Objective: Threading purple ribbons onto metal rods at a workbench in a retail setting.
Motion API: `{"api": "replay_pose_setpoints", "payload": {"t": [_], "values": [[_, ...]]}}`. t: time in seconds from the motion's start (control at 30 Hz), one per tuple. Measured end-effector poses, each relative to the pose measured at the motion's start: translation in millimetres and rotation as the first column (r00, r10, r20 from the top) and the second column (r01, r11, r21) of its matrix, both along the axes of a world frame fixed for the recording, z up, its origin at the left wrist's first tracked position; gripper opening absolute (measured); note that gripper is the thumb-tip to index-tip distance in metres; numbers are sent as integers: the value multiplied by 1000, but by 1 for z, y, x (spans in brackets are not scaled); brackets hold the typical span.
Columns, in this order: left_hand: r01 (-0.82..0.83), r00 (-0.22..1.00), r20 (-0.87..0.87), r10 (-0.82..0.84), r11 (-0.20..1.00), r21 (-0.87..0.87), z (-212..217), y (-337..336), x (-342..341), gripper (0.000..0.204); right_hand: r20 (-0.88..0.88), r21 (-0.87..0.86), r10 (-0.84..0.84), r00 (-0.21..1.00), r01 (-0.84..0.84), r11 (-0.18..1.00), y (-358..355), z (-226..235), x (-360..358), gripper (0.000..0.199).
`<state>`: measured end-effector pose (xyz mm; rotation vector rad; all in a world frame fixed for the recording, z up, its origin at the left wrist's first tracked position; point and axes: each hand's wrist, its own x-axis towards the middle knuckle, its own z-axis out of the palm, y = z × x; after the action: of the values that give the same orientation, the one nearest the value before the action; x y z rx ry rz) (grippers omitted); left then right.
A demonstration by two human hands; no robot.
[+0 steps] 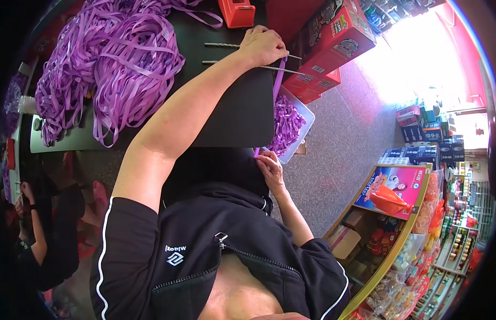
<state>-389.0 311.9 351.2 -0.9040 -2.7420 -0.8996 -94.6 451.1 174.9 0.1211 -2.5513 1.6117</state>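
My left hand (263, 47) reaches across the dark tabletop (226, 112) to its right-hand edge. Its fingers are closed on a purple ribbon (278, 80), right by two thin metal rods (221, 62) that stick out past the edge. From there the ribbon runs down along the table's side. Close to my lap, my right hand (270, 169) pinches a purple ribbon end at the table's near corner. Between the hands, beside the table, a pale plastic bin (306, 120) holds a heap of folded purple ribbon (286, 127). The table hides part of the bin.
Large tangled bundles of purple ribbon (136, 69) cover the table's left part. A red tape dispenser (237, 13) stands at the far edge. Red cartons (338, 40) are stacked beyond the bin. A glass display case (392, 213) stands at right. Another person (40, 229) sits at far left.
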Motion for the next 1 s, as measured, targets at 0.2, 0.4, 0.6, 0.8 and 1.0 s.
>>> {"api": "replay_pose_setpoints", "payload": {"t": [0.2,0.4,0.6,0.8,1.0], "values": [[-17,1000,18,18,1000,-19,0,0,-4,32,-9,3,-6,1000,6,1000,16,4,5,15],[-31,1000,-3,31,999,-31,-2,-3,-6,33,-12,9,27,1000,-27,1000,20,28,13,16],[-27,1000,-12,27,999,-40,-3,-1,-7,32,-71,16,98,993,-97,995,25,97,34,15],[-37,999,-31,37,999,-15,-7,-1,-8,30,-308,-145,165,937,-218,965,12,172,18,15],[-29,1000,-13,28,999,-25,-2,-2,-5,31,-666,-218,130,734,-359,908,9,223,-54,33]]}}
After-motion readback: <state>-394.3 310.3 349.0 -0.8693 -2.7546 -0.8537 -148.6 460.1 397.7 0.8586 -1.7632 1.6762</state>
